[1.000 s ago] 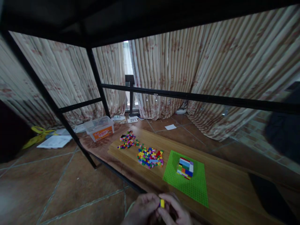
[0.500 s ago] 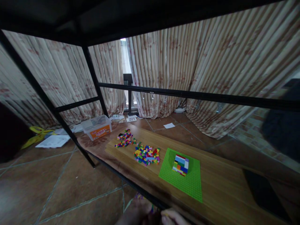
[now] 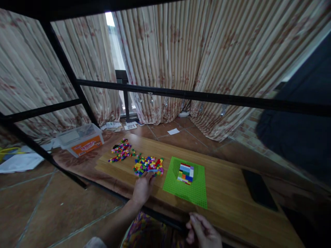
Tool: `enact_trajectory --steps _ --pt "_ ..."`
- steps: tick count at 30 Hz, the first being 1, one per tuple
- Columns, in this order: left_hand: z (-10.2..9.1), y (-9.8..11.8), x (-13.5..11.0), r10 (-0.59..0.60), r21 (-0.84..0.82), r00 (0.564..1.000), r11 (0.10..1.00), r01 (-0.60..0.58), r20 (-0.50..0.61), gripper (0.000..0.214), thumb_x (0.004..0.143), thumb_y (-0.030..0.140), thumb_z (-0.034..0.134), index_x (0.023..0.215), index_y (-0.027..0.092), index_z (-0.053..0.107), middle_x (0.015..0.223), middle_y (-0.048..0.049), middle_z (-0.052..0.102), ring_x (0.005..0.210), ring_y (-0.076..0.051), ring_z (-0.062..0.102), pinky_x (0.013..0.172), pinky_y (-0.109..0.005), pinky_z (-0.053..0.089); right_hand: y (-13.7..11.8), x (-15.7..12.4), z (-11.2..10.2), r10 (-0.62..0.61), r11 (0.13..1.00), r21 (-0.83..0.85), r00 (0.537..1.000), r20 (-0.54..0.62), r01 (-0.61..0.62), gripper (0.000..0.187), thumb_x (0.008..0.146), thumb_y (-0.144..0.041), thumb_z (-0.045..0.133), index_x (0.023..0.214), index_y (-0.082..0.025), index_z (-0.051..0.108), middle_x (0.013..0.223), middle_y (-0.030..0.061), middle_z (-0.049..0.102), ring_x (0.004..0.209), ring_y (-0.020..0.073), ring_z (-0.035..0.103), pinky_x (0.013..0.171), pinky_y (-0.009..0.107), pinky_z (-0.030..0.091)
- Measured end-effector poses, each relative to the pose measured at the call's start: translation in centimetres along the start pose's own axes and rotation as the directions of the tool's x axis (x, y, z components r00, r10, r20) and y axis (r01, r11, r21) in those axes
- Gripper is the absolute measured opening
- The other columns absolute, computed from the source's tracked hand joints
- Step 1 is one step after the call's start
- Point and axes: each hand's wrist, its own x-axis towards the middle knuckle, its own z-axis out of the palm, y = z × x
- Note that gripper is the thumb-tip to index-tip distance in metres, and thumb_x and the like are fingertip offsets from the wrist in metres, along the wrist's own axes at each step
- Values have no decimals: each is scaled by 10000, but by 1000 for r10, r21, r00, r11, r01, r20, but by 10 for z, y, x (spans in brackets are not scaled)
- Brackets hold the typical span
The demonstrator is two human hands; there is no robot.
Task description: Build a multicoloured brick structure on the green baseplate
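Note:
My left hand reaches over the board to the near edge of a pile of small colored toy bricks. Its fingers are stretched out, a little apart, beside a light blue brick on the pile. Near the board's front edge, my right hand is closed in a pinch; what its fingertips hold is too small to make out. Between the hands and farther off lies a green studded baseplate. On it stands a low block of multicolored bricks.
A second heap of small pieces lies left on the wooden board. Beyond it stands a clear plastic box with an orange label. A dark flat object is at right. A black metal bar crosses ahead.
My left hand has moved from the bottom edge, beside the right hand, forward to the brick pile. My right hand has moved slightly right and up into clearer view. The camera view has shifted.

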Motion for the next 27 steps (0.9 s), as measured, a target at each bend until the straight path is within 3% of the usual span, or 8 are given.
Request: enact_trajectory --steps 5,8,12,16,20,24,27 --pt "10 -8 0 -10 1 998 1000 10 -62 273 886 181 508 1143 190 600 1034 -80 675 895 -216 669 788 -316 511 -11 23 -18 87 994 66 996 18 -88 488 501 -475 872 857 -175 726 673 17 693 514 137 608 526 278 550" --pt "10 -10 -2 -18 -44 995 999 14 -95 269 870 204 528 1129 174 594 965 -74 667 833 -204 664 746 -306 525 -17 33 -19 70 996 49 998 3 -70 520 505 -455 873 927 -186 732 739 12 703 623 163 658 645 311 578" --pt "9 -11 -6 22 -113 992 993 -35 -121 277 844 231 544 1113 186 590 902 -47 643 740 -174 640 724 -300 538 -28 40 -14 2 1000 -11 999 -51 -3 524 533 -475 851 965 -205 731 750 -6 692 610 138 636 605 267 555" --pt "8 -14 -9 49 -150 989 986 -70 -142 290 828 235 542 1112 195 582 874 -38 629 712 -170 620 719 -314 550 -38 45 -7 -77 996 -42 997 -11 77 519 597 -455 825 1039 -214 696 791 -4 699 602 129 623 577 258 541" --pt "4 -14 -12 64 -179 983 979 -95 -174 280 829 228 528 1100 196 595 864 -46 629 725 -179 624 702 -316 554 -46 53 0 -129 989 -72 992 -13 128 471 592 -469 821 947 -190 685 739 2 699 582 141 636 595 275 542" --pt "3 6 -21 43 -266 977 959 -100 -211 245 863 241 517 1075 172 617 885 -64 642 777 -185 635 718 -308 548 -51 55 9 -172 981 -85 985 23 173 423 611 -454 813 916 -197 674 748 -2 705 610 137 649 633 269 542" --pt "7 40 -30 53 -406 993 909 -93 -108 194 897 273 506 1006 179 636 884 -55 655 818 -176 646 715 -281 546 -53 50 16 -196 975 -94 978 71 202 389 651 -443 792 932 -203 669 794 4 715 646 131 654 658 260 543"
